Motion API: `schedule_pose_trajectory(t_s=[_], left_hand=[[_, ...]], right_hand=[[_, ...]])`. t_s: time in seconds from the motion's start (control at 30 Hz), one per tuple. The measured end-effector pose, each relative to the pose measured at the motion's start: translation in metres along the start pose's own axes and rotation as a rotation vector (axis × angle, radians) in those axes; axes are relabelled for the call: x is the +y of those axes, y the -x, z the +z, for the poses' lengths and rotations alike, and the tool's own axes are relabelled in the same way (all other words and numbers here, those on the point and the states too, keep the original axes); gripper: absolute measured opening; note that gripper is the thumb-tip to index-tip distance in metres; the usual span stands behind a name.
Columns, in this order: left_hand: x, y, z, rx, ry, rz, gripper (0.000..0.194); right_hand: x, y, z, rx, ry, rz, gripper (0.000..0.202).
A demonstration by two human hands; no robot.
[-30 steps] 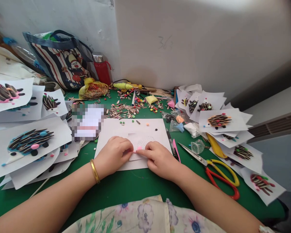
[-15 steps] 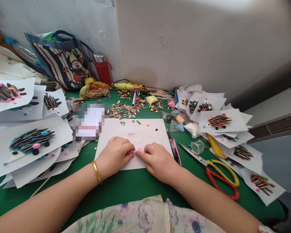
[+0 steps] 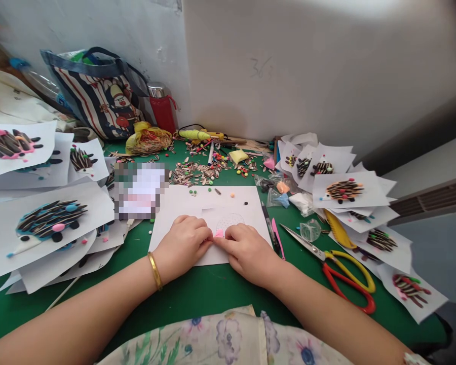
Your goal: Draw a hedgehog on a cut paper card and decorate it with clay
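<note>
On a white sheet of paper (image 3: pixel 247 200), both my hands meet over a small lump of pink modelling clay (image 3: pixel 219 233). My left hand (image 3: pixel 184 242) is closed, with thumb and forefinger pinched at the clay; its fingertips hide part of it. My right hand (image 3: pixel 247 248) has curled fingers, and its extended forefinger touches the clay and the left fingertips. Just beyond them on the paper shows a drawn oval outline (image 3: pixel 230 221) with small marks inside. Small green clay balls (image 3: pixel 209 189), an orange ball (image 3: pixel 232 194) and a black ball (image 3: pixel 245 203) lie along the far part.
A pen (image 3: pixel 269 225), a pink clay tool (image 3: pixel 278 239) and scissors (image 3: pixel 332 261) lie to the right. Seed-covered hedgehog pictures (image 3: pixel 344 190) are piled at both sides. Sunflower seeds (image 3: pixel 192 173) lie beyond the paper. A pixelated phone (image 3: pixel 142 190) stands at left.
My left hand has shifted slightly right and its fingertips now meet the right forefinger. The pink strip seen between them earlier is now mostly covered.
</note>
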State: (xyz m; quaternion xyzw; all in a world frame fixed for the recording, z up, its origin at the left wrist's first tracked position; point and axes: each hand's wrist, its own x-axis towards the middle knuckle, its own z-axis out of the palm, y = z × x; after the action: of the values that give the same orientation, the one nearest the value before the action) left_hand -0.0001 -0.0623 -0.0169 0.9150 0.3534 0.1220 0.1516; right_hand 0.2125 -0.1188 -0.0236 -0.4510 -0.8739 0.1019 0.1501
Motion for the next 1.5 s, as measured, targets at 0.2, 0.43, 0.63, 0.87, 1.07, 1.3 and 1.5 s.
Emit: schedule_pose_trajectory(t_s=[0.2, 0.43, 0.63, 0.87, 1.07, 1.3, 1.5], left_hand=[[-0.004, -0.002, -0.013, 0.083, 0.411, -0.141, 0.014], [-0.011, -0.004, -0.011, 0.272, 0.594, -0.211, 0.024], [-0.014, -0.005, -0.013, 0.293, 0.604, -0.300, 0.022], [-0.024, -0.009, -0.011, 0.347, 0.352, -0.275, 0.021], [-0.032, -0.013, -0.012, 0.223, 0.164, -0.331, 0.028], [-0.034, -0.013, -0.010, 0.276, 0.079, -0.202, 0.019], [-0.039, -0.013, -0.009, 0.263, 0.015, -0.198, 0.028]], right_hand=[[0.004, 0.000, 0.000, 0.035, -0.140, -0.018, 0.049], [0.003, -0.001, -0.001, 0.055, -0.217, 0.006, 0.047], [0.005, 0.000, -0.002, 0.049, -0.199, -0.014, 0.045], [0.009, 0.001, -0.009, 0.051, -0.185, 0.000, 0.038], [0.017, 0.001, -0.017, 0.117, -0.124, 0.085, 0.027], [0.052, 0.021, -0.057, 0.025, 0.180, 0.579, 0.017], [0.046, 0.056, -0.065, -0.238, 0.236, 0.810, 0.014]])
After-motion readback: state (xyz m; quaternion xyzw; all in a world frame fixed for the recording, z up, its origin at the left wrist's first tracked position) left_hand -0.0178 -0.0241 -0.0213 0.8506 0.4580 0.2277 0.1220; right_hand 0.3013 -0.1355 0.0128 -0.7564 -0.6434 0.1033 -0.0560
